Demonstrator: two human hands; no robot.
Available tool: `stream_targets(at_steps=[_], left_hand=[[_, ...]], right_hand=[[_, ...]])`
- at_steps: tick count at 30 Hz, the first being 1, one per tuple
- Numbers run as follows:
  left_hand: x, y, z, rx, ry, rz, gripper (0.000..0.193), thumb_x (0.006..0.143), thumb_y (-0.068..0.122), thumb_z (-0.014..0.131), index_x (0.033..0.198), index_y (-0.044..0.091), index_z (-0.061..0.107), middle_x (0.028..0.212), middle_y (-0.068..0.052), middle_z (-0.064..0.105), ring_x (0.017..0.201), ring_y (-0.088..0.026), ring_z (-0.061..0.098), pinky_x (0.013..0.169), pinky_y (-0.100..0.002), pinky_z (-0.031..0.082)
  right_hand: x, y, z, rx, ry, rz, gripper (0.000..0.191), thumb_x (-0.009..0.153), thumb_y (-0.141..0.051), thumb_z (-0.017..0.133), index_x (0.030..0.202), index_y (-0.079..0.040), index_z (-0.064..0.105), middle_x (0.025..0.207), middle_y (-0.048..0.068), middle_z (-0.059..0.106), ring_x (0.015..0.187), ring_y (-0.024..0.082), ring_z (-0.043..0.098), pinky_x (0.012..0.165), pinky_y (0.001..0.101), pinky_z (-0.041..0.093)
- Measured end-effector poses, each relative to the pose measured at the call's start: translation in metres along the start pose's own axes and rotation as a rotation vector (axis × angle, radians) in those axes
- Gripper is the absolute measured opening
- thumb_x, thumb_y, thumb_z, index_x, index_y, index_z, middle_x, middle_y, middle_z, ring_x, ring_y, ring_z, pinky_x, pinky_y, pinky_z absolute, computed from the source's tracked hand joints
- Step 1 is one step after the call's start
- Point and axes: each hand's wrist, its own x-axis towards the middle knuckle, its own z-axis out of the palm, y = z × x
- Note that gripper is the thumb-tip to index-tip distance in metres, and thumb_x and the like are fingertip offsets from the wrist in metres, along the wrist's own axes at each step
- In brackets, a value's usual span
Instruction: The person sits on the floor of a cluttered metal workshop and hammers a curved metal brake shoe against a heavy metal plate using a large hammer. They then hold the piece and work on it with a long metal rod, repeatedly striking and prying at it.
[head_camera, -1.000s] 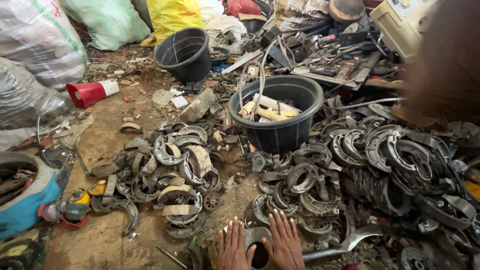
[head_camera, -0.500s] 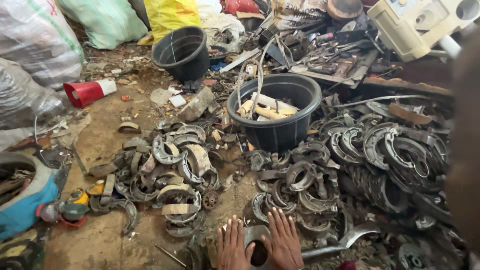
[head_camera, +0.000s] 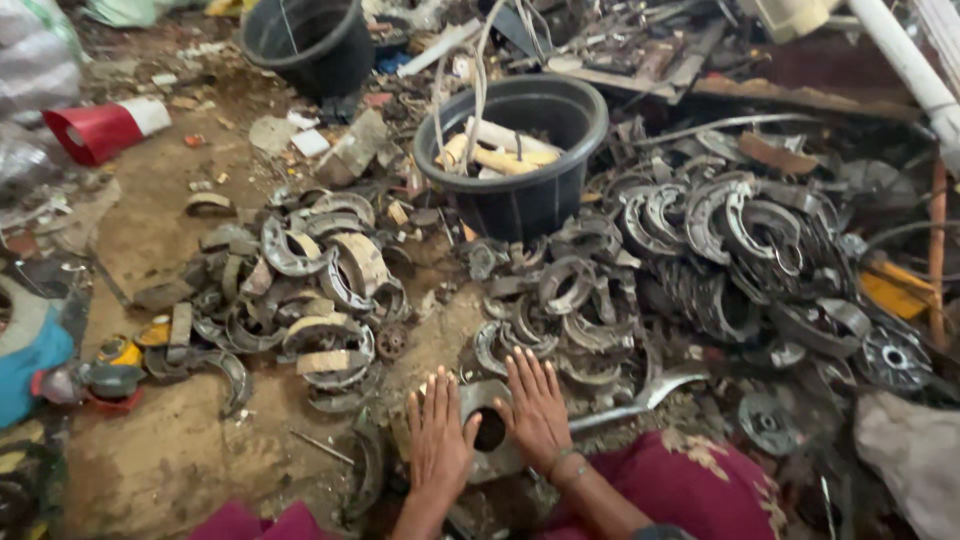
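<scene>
My left hand (head_camera: 438, 438) and my right hand (head_camera: 537, 410) lie flat, fingers spread, on a grey metal part with a dark round hole (head_camera: 487, 432) on the dirt ground just in front of me. Neither hand grips it. Curved metal brake shoes (head_camera: 320, 290) lie in a heap to the left front of my hands. A larger heap of brake shoes (head_camera: 720, 240) spreads out to the right. A bent metal lever (head_camera: 650, 395) rests right beside my right hand.
A black tub (head_camera: 520, 150) holding pale sticks stands ahead, a second black bucket (head_camera: 310, 45) farther back left. A red and white cone-shaped piece (head_camera: 100, 128) lies at left. A blue container (head_camera: 35, 350) is at the left edge. Scrap metal fills the back.
The view has tipped downward, so my sleeves and lap now show. Both hands stay flat on the metal part in the same place.
</scene>
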Motion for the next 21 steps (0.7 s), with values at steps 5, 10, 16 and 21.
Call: stream_targets(at_steps=[5, 10, 16, 21], left_hand=[[0.018, -0.005, 0.002, -0.002, -0.058, -0.029, 0.075, 0.096, 0.049, 0.051, 0.151, -0.001, 0.038, 0.162, -0.019, 0.032, 0.148, -0.035, 0.03, 0.122, -0.054, 0.017], [0.038, -0.006, -0.003, -0.004, -0.073, -0.032, 0.074, 0.097, 0.048, 0.051, 0.152, -0.001, 0.038, 0.163, -0.018, 0.031, 0.151, -0.034, 0.028, 0.124, -0.054, 0.015], [0.091, -0.016, -0.017, -0.03, -0.031, -0.017, 0.076, 0.098, 0.048, 0.052, 0.154, -0.002, 0.037, 0.165, -0.019, 0.028, 0.153, -0.034, 0.026, 0.124, -0.054, 0.013], [0.03, 0.047, -0.039, -0.018, -0.081, -0.023, 0.075, 0.108, 0.045, 0.053, 0.163, -0.001, 0.033, 0.171, -0.02, 0.027, 0.158, -0.031, 0.025, 0.131, -0.054, 0.012]], right_hand=[[0.015, 0.004, 0.004, 0.01, 0.004, 0.005, 0.069, 0.098, -0.039, 0.057, 0.152, 0.0, 0.04, 0.162, 0.019, 0.036, 0.152, 0.034, 0.028, 0.123, 0.0513, 0.019], [0.036, 0.005, -0.002, -0.011, -0.069, 0.025, 0.07, 0.096, -0.037, 0.058, 0.153, 0.001, 0.04, 0.162, 0.018, 0.035, 0.153, 0.034, 0.028, 0.124, 0.0513, 0.018], [0.101, -0.002, -0.015, -0.002, -0.058, 0.006, 0.07, 0.099, -0.04, 0.055, 0.153, 0.001, 0.04, 0.162, 0.019, 0.035, 0.153, 0.034, 0.027, 0.124, 0.052, 0.017], [0.032, -0.01, -0.092, -0.001, -0.115, 0.029, 0.065, 0.11, -0.04, 0.052, 0.159, 0.001, 0.039, 0.167, 0.018, 0.035, 0.158, 0.034, 0.028, 0.13, 0.0526, 0.019]])
